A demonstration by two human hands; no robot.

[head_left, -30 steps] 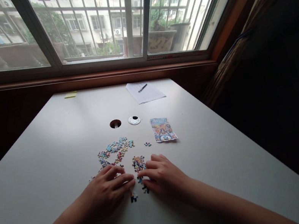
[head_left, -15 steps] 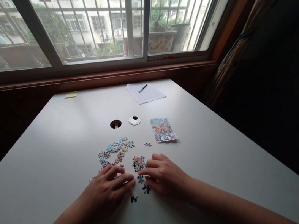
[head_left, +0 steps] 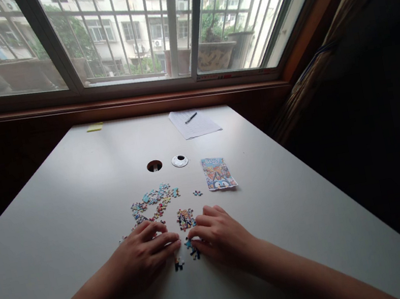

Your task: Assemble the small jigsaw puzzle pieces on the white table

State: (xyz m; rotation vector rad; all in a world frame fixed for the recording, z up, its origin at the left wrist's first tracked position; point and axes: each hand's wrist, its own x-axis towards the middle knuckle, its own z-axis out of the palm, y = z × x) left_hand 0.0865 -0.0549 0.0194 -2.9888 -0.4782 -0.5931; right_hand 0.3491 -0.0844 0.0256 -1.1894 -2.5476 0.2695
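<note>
My right hand (head_left: 220,231) is closed, with index finger and thumb pinched at the edge of a blue jigsaw puzzle piece (head_left: 188,243). That piece lies against another dark and blue puzzle piece (head_left: 195,254). Just beyond the fingertips sits a small joined block of puzzle pieces (head_left: 186,218). My left hand (head_left: 145,246) rests on the table, fingers apart and slightly bent, and no piece shows in it. Below its fingertips lies a black, white and orange puzzle piece (head_left: 179,263). Part of the loose pile of puzzle pieces (head_left: 157,194) is hidden behind the left hand.
On the white table (head_left: 58,205), a colourful picture card (head_left: 218,173) lies right of the pile, near a lone puzzle piece (head_left: 197,193). Farther back are a cable hole (head_left: 154,166), a round cover (head_left: 180,161), paper (head_left: 199,126) with a pen (head_left: 191,117), and yellow notes (head_left: 95,127).
My right fingers have drawn slightly nearer to me, bringing the blue piece down against the dark one. The left hand has stayed in place.
</note>
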